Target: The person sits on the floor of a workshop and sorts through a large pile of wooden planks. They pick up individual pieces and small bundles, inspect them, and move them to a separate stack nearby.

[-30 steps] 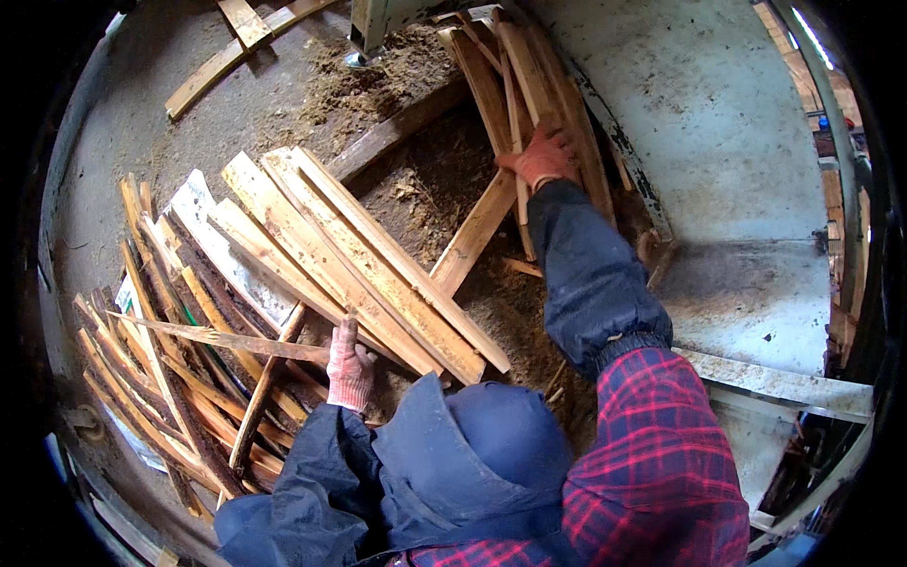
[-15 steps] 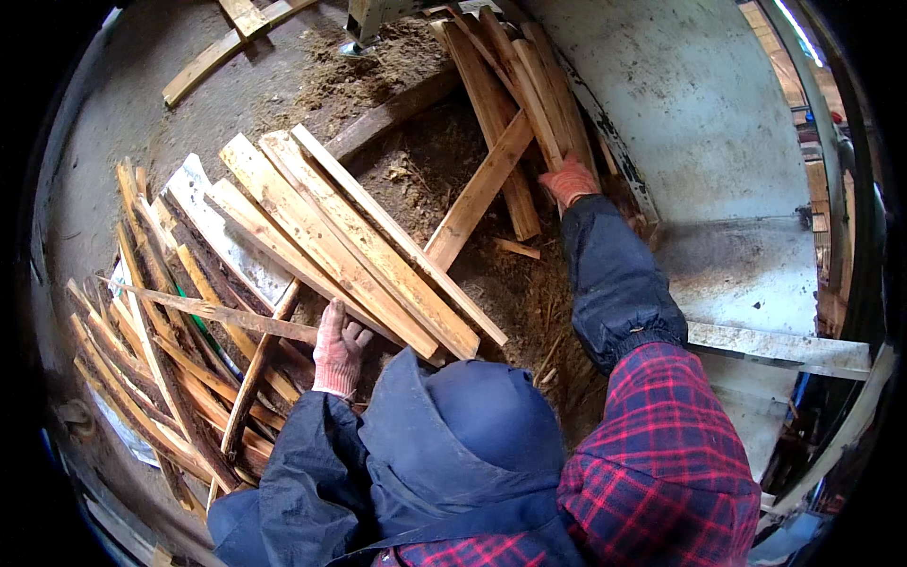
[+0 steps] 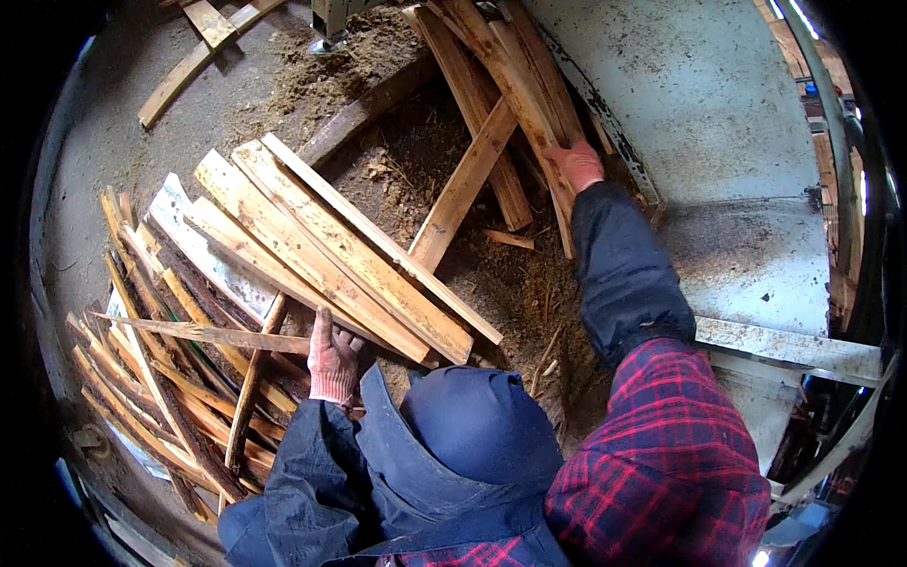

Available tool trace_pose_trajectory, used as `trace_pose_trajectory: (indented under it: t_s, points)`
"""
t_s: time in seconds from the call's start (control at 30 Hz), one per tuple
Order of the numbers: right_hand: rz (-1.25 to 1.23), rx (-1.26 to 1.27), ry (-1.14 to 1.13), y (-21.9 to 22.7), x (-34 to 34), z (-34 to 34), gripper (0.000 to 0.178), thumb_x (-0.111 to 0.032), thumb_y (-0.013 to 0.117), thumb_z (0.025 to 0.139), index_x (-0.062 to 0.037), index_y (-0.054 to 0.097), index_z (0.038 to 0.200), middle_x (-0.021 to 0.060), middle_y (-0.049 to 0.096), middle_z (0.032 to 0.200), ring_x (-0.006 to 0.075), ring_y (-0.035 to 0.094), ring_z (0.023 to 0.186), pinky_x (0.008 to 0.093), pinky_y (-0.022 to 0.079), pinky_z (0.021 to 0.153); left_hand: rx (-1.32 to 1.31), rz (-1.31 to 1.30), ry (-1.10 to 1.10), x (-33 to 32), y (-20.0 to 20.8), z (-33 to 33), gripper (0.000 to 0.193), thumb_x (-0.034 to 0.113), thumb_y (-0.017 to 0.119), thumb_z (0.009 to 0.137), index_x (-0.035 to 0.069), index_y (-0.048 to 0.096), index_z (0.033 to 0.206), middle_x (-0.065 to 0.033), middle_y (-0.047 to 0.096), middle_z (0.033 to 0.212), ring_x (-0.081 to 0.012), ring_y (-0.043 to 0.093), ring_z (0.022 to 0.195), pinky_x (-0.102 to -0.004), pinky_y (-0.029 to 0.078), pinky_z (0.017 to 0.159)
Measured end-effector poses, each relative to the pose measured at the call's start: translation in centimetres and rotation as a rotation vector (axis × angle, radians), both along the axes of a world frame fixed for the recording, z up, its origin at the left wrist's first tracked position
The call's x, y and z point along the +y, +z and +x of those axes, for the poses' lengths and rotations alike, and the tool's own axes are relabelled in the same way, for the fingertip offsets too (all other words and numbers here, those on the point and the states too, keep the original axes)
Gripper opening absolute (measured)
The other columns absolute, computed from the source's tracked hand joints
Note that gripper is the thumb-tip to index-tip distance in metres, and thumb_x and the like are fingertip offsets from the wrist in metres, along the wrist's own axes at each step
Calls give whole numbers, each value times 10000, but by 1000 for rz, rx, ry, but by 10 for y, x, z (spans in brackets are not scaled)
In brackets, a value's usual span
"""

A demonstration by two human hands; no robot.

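Observation:
My right hand, in a reddish knit glove, is closed on the right edge of a long wooden board. This board slants over other boards at the upper middle. My left hand, gloved alike, is beside the near left edge of a stack of pale boards. Its fingers are apart, with one pointing up; part of the hand is hidden. A thin split stick reaches from the left to this hand. One loose board lies slantwise between the stack and the right-hand boards.
Bark-edged strips are heaped at the left, beside a white sheet. A pale metal panel bounds the right side. A metal post stands at the top. Sawdust and bark litter the floor around a timber.
My right hand has shifted slightly, and the board in it has slid toward me, its near end now past the hand. The left hand stays beside the stack. The view has shifted slightly.

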State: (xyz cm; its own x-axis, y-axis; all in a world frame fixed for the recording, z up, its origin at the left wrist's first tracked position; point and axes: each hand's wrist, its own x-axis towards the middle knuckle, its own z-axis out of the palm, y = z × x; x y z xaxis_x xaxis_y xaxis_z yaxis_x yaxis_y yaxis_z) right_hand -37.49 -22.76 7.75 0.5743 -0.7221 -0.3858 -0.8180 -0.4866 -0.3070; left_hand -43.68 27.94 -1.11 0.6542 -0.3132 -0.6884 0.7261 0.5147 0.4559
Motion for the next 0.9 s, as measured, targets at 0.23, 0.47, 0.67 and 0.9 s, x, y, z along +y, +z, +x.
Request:
trace_pose_trajectory:
  t_s: [0.23, 0.47, 0.67, 0.9]
  points:
    - [-100, 50, -70, -19, 34, 0, 1168, -496, 793, 683, -106, 100, 1539, 230, 232, 1540, 419, 303, 1379, 478, 320, 1135, 82, -2, 77, -8, 8, 3, 566, 391, 670, 896, 53, 503, 1318, -69, 593, 1204, -213, 595, 1009, -390, 465, 808]
    - [399, -232, -25, -53, 125, -56, 781, -326, 821, 707, -4, 477, 1330, 174, 619, 1214, 308, 582, 1130, 398, 426, 975, -188, 262, -61, 2, -50, -5, 478, 418, 585, 950, 84, 551, 1291, -73, 643, 1113, -136, 598, 774, -272, 497, 629]
    - [749, -698, -163, -67, 142, -62, 641, -109, 809, 687, 20, 506, 1236, 106, 639, 1103, 235, 629, 946, 356, 505, 841, 14, 46, 124, -14, -50, -3, 599, 328, 667, 913, 12, 468, 1382, -143, 466, 1402, -202, 379, 1320, -323, 284, 1091]
    - [276, -355, 318, -10, 246, -55, 521, -193, 843, 695, -18, 565, 1100, 105, 657, 979, 227, 634, 876, 343, 520, 803, 35, -9, 136, -33, -1, 7, 594, 565, 692, 824, 83, 594, 1159, 8, 542, 722, -122, 494, 571, -300, 461, 567]
